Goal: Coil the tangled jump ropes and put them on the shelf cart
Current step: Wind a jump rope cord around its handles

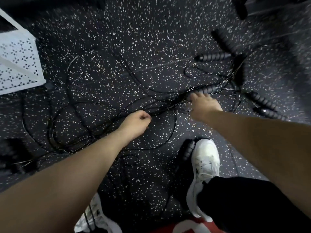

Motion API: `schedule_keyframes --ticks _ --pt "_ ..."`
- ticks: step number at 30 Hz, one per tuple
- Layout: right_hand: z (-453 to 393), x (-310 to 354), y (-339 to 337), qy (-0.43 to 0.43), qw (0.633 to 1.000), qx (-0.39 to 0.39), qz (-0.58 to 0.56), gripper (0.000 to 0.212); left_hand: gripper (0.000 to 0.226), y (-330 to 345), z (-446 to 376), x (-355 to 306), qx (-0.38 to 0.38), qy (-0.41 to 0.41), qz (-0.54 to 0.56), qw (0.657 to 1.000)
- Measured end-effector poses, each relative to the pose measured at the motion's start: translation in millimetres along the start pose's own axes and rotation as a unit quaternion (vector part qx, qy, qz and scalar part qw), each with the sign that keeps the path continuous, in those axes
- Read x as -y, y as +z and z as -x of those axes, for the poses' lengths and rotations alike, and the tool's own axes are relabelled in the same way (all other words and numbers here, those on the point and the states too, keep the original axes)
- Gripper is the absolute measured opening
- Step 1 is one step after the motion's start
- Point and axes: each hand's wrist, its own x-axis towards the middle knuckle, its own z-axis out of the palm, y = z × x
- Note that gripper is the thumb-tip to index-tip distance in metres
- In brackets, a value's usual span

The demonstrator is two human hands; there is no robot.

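Note:
Several thin black jump ropes [104, 125] lie tangled across the speckled floor. My left hand [137, 122] is curled and pinches a bundle of rope strands at the middle of the tangle. My right hand [204, 103] reaches down onto a ribbed black handle [206, 89], its fingers over the handle's near end. More ribbed handles lie at the right [212, 57] [263, 102] and one beside my right shoe [187, 150]. The white perforated shelf cart [18, 63] stands at the far left.
My white shoes [205, 169] stand at the bottom, the right one next to a handle. Rope loops spread left toward the cart's base and under my left arm. A dark blurred shape sits at the left edge [15, 155].

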Motion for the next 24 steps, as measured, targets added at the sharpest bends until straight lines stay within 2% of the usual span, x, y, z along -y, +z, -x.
schedule_keyframes --ticks 3,6,11,14,16,19,21,24 --pt "-35 -4 -2 -0.006 0.999 -0.043 0.023 0.068 0.018 1 -17 6 -0.001 -0.003 0.004 1.000" --pt "-60 -6 3 -0.040 0.997 -0.035 0.050 0.073 0.020 4 -30 10 -0.002 -0.007 0.013 1.000" --pt "-71 -5 9 -0.042 0.987 -0.064 0.140 0.052 0.018 12 -35 17 0.000 -0.007 0.039 0.999" --pt "-62 -10 9 -0.069 0.985 -0.097 0.128 0.045 0.015 13 -31 19 0.012 -0.004 0.038 0.999" --pt "-51 -11 7 -0.080 0.988 -0.130 0.039 0.047 0.014 13 -28 18 0.011 -0.001 0.037 0.999" --pt "-22 1 -1 -0.067 0.972 -0.119 -0.193 0.037 0.021 14 -21 15 0.008 -0.003 0.040 0.999" --pt "-6 13 -2 -0.067 0.949 -0.076 -0.299 0.030 0.039 15 -16 12 0.009 0.005 0.027 1.000" --pt "13 31 8 -0.095 0.918 0.001 -0.384 0.016 0.069 18 -9 14 0.001 0.009 -0.016 1.000"
